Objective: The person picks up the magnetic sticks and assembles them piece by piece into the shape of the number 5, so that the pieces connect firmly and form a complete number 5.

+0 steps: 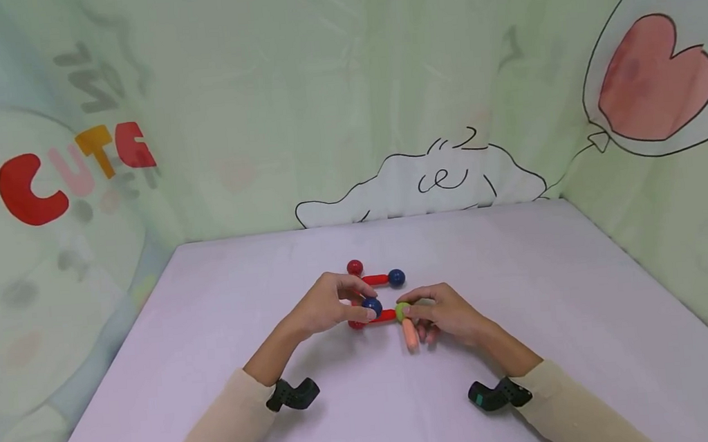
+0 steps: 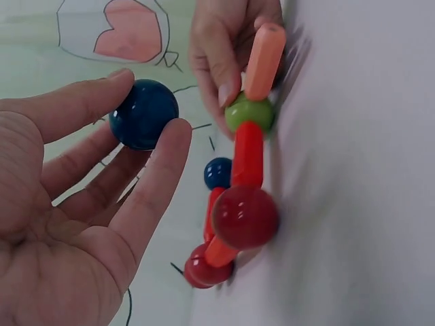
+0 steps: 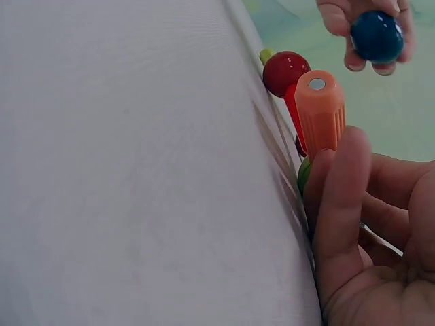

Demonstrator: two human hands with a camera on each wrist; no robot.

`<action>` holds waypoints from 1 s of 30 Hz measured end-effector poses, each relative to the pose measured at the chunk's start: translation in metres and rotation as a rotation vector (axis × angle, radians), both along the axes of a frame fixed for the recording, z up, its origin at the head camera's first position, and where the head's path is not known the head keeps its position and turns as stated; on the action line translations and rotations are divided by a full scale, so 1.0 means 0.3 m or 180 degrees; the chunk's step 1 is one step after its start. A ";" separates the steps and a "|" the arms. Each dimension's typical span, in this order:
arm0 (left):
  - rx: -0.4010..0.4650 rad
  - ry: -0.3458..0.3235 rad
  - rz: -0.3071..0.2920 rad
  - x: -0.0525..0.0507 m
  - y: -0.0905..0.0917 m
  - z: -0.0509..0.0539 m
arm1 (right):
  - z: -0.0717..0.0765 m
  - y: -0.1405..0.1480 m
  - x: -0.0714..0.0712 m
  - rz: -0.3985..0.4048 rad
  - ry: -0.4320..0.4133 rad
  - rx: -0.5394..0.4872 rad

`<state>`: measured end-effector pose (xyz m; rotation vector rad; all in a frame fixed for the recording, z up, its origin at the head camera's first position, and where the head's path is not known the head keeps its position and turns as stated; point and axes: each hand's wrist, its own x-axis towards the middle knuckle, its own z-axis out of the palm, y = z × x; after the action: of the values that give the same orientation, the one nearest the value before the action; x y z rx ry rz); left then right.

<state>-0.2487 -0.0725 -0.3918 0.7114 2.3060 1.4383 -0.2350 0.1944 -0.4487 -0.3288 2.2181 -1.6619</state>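
My left hand (image 1: 324,305) pinches a dark blue ball (image 2: 144,114) between thumb and fingertips, held above the table. The thumb and fingers of my right hand (image 1: 452,316) pinch a green ball (image 1: 402,311). From that ball an orange rod (image 3: 322,115) sticks out toward me, with a silvery disc in its free end. A red rod (image 2: 248,156) links the green ball to a red ball (image 2: 246,219). Behind it, an orange-red rod (image 2: 221,251) leads to another red ball (image 2: 204,265). My left hand partly covers this structure in the head view.
Farther back, another red rod (image 1: 374,280) ends in a second blue ball (image 1: 396,277). A red ball (image 1: 354,267) sits at the structure's far left. The pale tabletop (image 1: 240,278) meets a printed cloth wall (image 1: 246,118) at its back edge.
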 end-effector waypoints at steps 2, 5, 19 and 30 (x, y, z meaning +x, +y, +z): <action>0.0079 -0.0017 -0.0083 0.021 -0.001 -0.016 | 0.002 -0.003 0.002 0.0000 -0.0036 -0.0004; 0.0197 -0.0078 -0.0170 0.044 0.000 -0.037 | 0.009 -0.007 0.005 -0.0005 -0.0095 -0.0013; 0.0189 -0.0206 -0.0270 0.106 0.041 -0.092 | 0.004 0.001 0.001 -0.0026 -0.0031 0.0071; -0.0029 -0.0218 -0.0409 0.152 0.083 -0.141 | 0.005 -0.001 0.004 -0.0051 -0.0070 0.0051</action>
<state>-0.2030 -0.0476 -0.4342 0.7803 2.1723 1.3722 -0.2337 0.1942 -0.4473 -0.2881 2.2226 -1.6470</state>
